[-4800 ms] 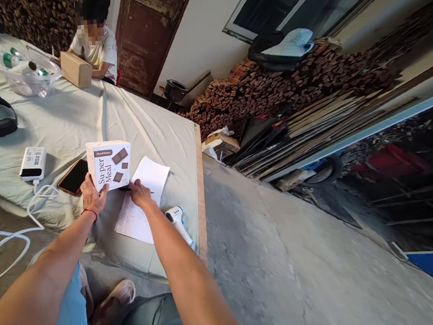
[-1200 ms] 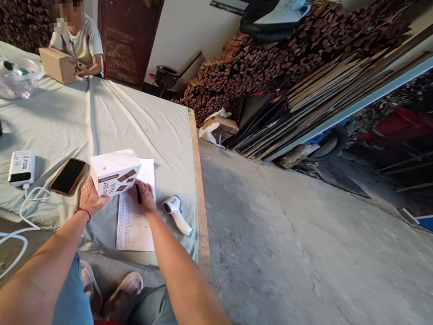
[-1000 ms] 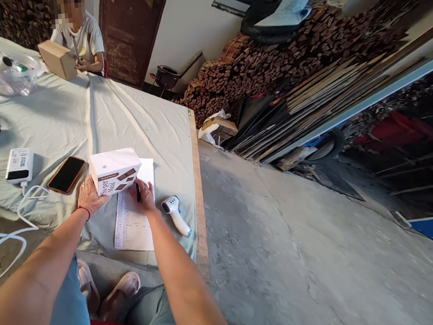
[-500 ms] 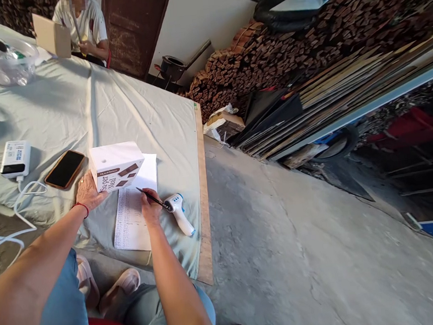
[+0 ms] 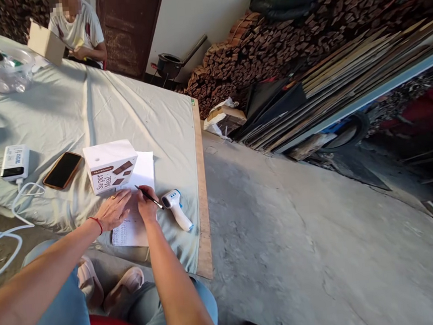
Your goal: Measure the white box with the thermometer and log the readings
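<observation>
My left hand (image 5: 115, 210) lies flat with fingers stretched over the left part of a sheet of paper (image 5: 131, 233) that bears rows of small writing. Fingers of my right hand (image 5: 147, 204) are closed round a black pen (image 5: 152, 199), whose tip points up and left over the paper. Just beyond my left hand stands a white box (image 5: 110, 164) with brown printing, covering part of the sheet's far left side. A white and blue infrared thermometer (image 5: 177, 210) rests on the cloth to the right of my right hand.
Left of the box lie a phone (image 5: 62, 170) and a white power bank (image 5: 15, 162) with a cable. A plastic basin (image 5: 4, 80) of bottles stands far left. Across the table sits a person (image 5: 80, 35) behind a cardboard box (image 5: 46, 42). A wooden edge (image 5: 201, 194) bounds the table's right side.
My left hand has let go of the white box and moved right onto the paper. The box stands slightly further left. My right hand still holds the pen.
</observation>
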The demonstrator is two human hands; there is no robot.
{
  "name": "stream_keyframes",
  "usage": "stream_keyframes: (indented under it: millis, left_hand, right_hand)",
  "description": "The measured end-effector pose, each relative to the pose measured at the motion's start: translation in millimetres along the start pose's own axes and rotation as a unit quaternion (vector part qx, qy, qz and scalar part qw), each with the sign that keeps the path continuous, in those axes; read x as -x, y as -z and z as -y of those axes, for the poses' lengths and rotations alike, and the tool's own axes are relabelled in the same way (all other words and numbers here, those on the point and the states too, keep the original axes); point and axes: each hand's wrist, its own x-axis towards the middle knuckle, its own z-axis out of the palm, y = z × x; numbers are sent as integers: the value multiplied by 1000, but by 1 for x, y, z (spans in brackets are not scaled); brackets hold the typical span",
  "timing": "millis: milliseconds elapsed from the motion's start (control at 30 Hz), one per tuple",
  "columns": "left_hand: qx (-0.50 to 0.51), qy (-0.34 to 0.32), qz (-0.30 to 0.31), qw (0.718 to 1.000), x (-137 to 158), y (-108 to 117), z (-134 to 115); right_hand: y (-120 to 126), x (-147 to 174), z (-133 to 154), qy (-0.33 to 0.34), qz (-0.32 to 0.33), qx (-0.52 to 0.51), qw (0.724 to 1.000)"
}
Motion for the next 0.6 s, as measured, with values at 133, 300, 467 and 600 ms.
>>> stream_keyframes:
  millis: [133,300,467,600]
  left_hand:
    - [-41,70,45,996,-10,-6,8]
    - [-60,77,51,994,-10,0,2]
    - [-68,82,53,993,-12,0,1]
    - [-70,88,64,992,-12,0,0]
  right_hand:
    - [-1,0,5,-7,-4,1,1000]
    - [1,-1,19,-5,-21,32,999]
    - [-2,1,18,-35,15,41,998]
    - [-4,3,8,-41,23,39,998]
